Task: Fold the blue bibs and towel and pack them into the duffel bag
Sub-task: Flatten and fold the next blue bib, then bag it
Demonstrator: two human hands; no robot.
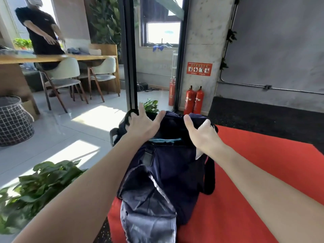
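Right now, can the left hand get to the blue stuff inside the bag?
Probably yes. The left hand rests at the duffel bag opening, and the blue fabric shows just below it with nothing covering it.
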